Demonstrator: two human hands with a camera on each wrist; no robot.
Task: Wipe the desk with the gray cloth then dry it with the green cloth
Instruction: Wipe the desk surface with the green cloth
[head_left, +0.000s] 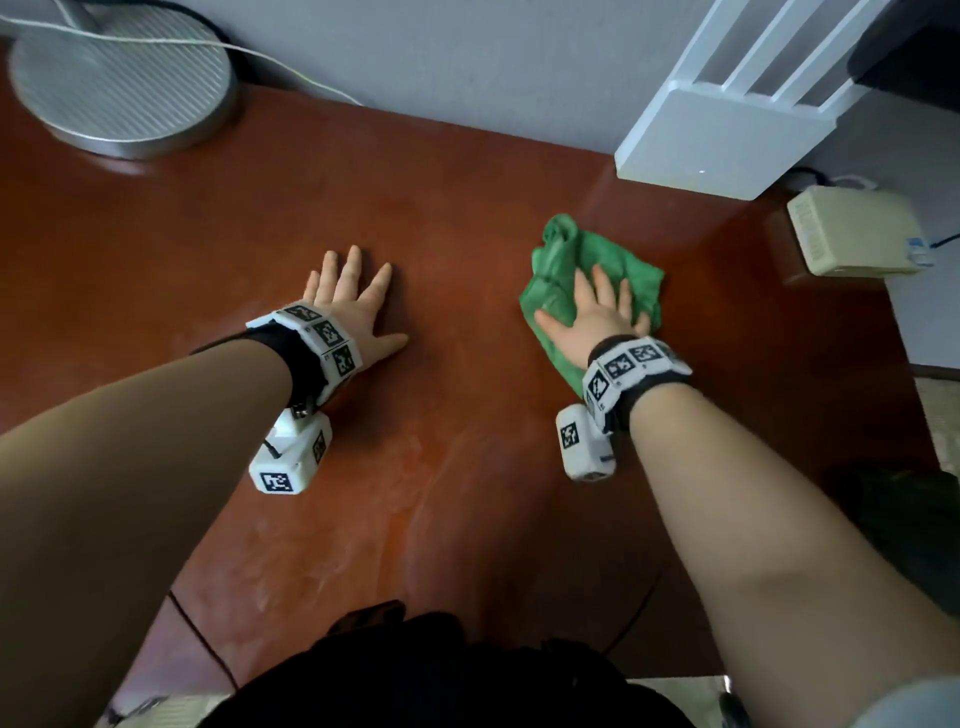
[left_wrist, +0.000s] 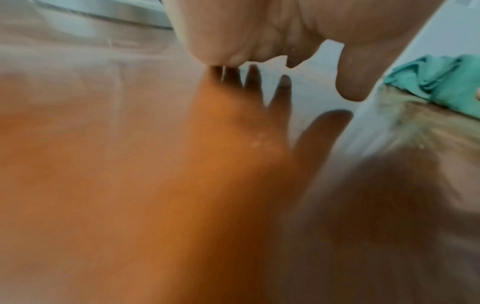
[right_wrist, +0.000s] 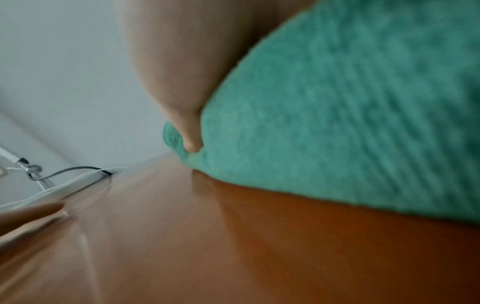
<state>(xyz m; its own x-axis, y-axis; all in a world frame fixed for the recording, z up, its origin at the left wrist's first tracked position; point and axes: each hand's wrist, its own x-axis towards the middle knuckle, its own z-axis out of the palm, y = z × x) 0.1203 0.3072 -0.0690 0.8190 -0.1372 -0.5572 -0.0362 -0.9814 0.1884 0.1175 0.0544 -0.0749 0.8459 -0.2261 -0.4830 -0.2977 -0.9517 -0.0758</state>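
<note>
The reddish-brown surface (head_left: 467, 182) shows pale streaks toward its near edge, so the drying step looks under way and unfinished. The green cloth (head_left: 618, 265) lies bunched right of centre, pressed flat under the right hand (head_left: 597, 317), whose fingers are spread and straight. To dry well, the palm should stay flat and sweep in overlapping passes toward the streaked near area. The left hand (head_left: 348, 306) rests open and flat on the bare wood, well apart from the cloth, bracing. Open room lies in the middle and front; a white box (head_left: 727, 140) stands just behind the cloth, a round lamp base (head_left: 124, 88) at far left. The gray cloth is not in view.
</note>
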